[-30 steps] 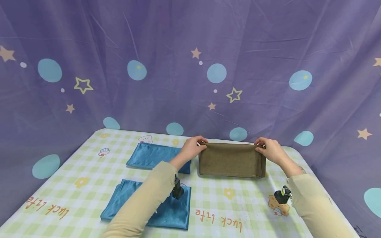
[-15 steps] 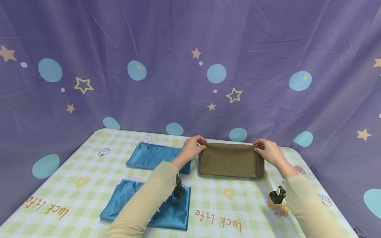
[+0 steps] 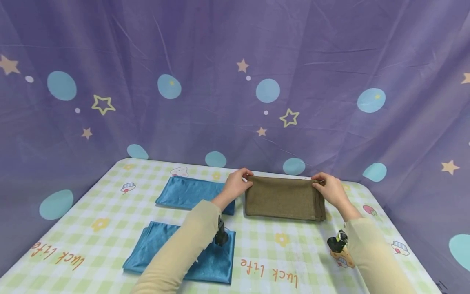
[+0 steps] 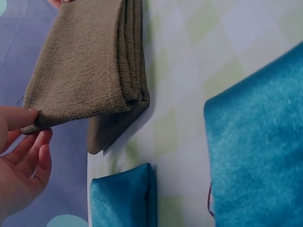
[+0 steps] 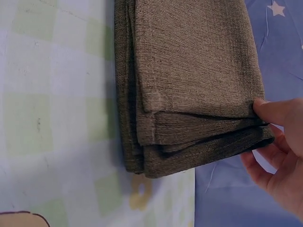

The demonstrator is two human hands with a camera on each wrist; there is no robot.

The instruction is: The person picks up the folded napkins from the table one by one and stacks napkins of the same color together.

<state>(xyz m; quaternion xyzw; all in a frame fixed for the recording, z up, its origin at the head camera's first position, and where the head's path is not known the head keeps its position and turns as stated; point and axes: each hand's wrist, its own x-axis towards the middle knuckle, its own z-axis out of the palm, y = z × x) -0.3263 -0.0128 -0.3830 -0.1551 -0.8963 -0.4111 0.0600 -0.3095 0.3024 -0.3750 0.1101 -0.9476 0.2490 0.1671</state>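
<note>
A brown cloth (image 3: 280,199), folded into a thick rectangle, is at the back right of the table. My left hand (image 3: 236,185) pinches its far left corner between thumb and fingers. At the far right corner, my right hand (image 3: 331,190) pinches the layers the same way. In the left wrist view, the brown cloth (image 4: 80,61) has its far edge raised, and a lower fold hangs beneath it. Stacked layers of the brown cloth (image 5: 199,61) show at its right end in the right wrist view, with the thumb on the top layer.
Two folded blue satin cloths lie on the left: one at the back (image 3: 191,194), one nearer (image 3: 216,261) and partly under the left forearm. A checked cover (image 3: 110,245) spreads over the table. Behind the far edge hangs a purple curtain (image 3: 220,134) with stars and dots.
My right hand and forearm have shifted slightly left, and more of the layers at the brown cloth's right end show. The left hand has barely moved. Both blue cloths stay put.
</note>
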